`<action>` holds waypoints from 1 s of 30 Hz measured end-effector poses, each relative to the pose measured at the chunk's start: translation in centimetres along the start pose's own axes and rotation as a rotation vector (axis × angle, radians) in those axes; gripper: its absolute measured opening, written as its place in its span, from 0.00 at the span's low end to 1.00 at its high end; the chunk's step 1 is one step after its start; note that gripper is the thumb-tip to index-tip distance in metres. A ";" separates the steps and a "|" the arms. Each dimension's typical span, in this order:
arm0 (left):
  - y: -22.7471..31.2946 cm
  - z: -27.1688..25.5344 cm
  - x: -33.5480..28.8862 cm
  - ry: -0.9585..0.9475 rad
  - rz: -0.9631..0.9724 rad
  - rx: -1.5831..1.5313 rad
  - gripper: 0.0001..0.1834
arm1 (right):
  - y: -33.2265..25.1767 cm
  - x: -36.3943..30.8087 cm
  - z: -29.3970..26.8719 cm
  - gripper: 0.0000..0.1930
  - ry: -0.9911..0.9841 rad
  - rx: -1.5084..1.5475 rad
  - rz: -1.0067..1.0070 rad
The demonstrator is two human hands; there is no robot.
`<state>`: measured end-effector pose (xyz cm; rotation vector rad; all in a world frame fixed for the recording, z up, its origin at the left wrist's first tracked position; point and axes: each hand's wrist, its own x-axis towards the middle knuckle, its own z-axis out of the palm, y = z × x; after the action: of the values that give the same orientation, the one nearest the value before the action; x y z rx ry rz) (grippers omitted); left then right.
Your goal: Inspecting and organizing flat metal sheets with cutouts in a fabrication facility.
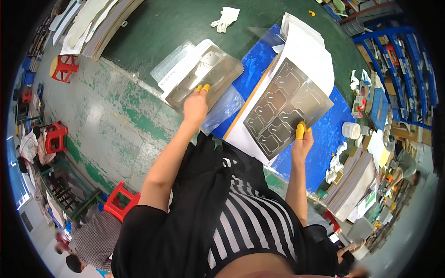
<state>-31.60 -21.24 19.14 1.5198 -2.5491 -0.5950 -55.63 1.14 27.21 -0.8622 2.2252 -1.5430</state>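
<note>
My right hand (302, 146), yellow finger cots on its tips, pinches the near right edge of a thin metal sheet (276, 96) with rows of cut-out outlines. That sheet lies over white paper (308, 55) on a brown board (250, 102). To the left, a second metal sheet (222, 76) with similar outlines rests on white paper and clear plastic. My left hand (195, 107) reaches over its near edge, with yellow-capped fingers stretched out on its surface; the thumb is hidden.
Blue covering (320, 153) lies under the board on the green table (181, 23). A white glove (225, 19) sits at the far side. Crumpled clear plastic (222, 109) is between the sheets. A white tub (351, 130) stands right; red stools (121, 200) and a seated person (97, 236) are left.
</note>
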 end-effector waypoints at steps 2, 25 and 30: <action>1.4 -4.9 -0.4 0.192 0.012 0.062 0.11 | -0.1 -0.1 0.0 0.11 -0.003 0.026 -0.005; -2.8 -12.7 3.8 -0.292 -0.060 -1.101 0.19 | -0.6 0.0 0.7 0.10 0.032 0.051 0.045; -3.0 -12.5 4.5 -0.267 -0.173 -1.168 0.18 | -0.2 0.1 1.0 0.09 0.048 0.063 0.075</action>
<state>-27.72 -29.84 29.03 1.1864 -1.5368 -1.9297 -55.07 0.29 27.05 -0.7224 2.2022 -1.6056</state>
